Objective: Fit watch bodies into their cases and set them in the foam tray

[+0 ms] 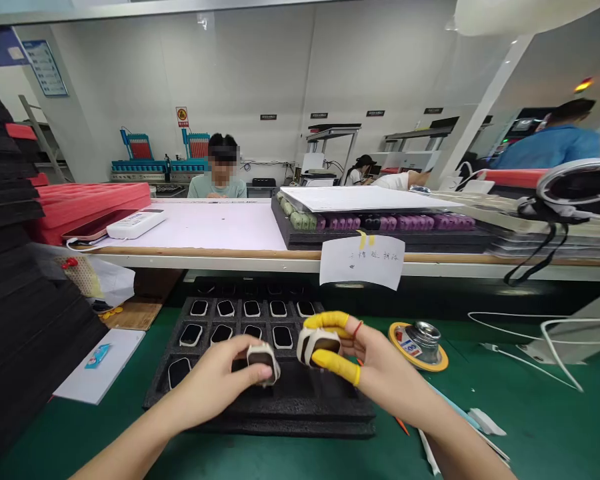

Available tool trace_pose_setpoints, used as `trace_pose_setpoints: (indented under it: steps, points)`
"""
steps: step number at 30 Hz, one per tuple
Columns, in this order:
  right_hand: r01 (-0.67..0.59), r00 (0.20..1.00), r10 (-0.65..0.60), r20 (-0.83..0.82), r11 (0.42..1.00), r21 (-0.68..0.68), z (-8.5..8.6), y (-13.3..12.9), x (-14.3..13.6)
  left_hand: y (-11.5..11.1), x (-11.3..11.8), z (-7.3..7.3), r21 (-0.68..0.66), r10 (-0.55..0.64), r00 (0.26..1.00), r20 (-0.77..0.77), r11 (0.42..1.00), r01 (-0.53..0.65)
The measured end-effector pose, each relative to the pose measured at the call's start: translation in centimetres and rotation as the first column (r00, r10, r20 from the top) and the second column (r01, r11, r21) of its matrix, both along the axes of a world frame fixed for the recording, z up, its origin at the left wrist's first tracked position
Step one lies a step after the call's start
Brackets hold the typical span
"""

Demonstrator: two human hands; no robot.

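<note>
My left hand [220, 370] is closed on a smartwatch body [261, 358] with a pale case and dark screen, thumb across its front. To the right, my right hand [373, 357] wears yellow finger cots on the thumb and a finger. It grips what looks like two smartwatch bodies [307, 347] pressed together, dark screens showing. Both hands are above a black foam tray [260, 408] with square pockets. Similar watch bodies [282, 337] lie in the rows farther back, and one watch body [179, 373] sits in the front left pocket. My left forearm and hand hide some pockets.
A shelf [230, 257] crosses above the tray, carrying a foam tray of green and purple pieces [340, 222]. Black foam sheets [25, 300] are stacked at left. A metal-topped dispenser [425, 340], white cables [525, 367] and slim tools lie at right. Other people are beyond the shelf.
</note>
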State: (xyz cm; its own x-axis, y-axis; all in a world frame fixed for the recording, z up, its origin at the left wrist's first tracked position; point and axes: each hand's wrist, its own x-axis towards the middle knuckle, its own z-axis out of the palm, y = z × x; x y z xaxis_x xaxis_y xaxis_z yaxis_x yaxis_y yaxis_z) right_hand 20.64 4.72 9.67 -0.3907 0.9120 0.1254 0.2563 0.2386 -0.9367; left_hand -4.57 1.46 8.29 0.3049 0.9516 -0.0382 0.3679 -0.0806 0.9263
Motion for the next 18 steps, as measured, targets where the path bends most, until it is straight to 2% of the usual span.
trace_pose_setpoints:
  steps: [1,2,4,7,9,12,14,18]
  points:
    - [-0.004,0.988,0.001,-0.154,1.000,-0.015,0.6,0.0,-0.5,0.2,0.3,0.7,-0.037,0.010,0.980,0.198,0.999,-0.002]
    - [-0.008,0.960,0.001,-0.278,1.000,-0.024,1.1,-0.1,-1.0,0.3,0.6,1.4,-0.082,0.041,0.925,0.379,0.997,-0.011]
    - [-0.029,0.881,0.012,-0.473,0.999,-0.029,1.5,0.0,-1.8,0.5,1.2,2.3,-0.182,0.131,0.772,0.621,0.983,-0.020]
    - [-0.051,0.796,0.017,-0.605,0.998,-0.038,0.9,0.2,-2.8,0.5,1.8,2.1,-0.367,0.311,0.535,0.786,0.930,-0.002]
    - [-0.061,0.799,0.013,-0.601,0.996,-0.059,0.2,0.3,-3.4,0.6,2.2,1.2,-0.469,0.411,0.450,0.793,0.883,0.021]
    - [-0.115,0.831,0.045,-0.554,0.989,-0.093,-0.9,0.4,-4.1,0.8,2.9,0.1,-0.563,0.486,0.449,0.750,0.825,0.048]
    - [-0.125,0.862,0.050,-0.504,0.985,-0.116,-1.5,0.5,-4.6,0.8,3.3,-0.1,-0.598,0.491,0.460,0.740,0.793,0.114]
    - [0.028,0.964,-0.049,-0.260,0.996,-0.082,-2.3,1.0,-4.9,0.5,3.3,0.1,-0.610,0.433,0.499,0.751,0.744,0.273]
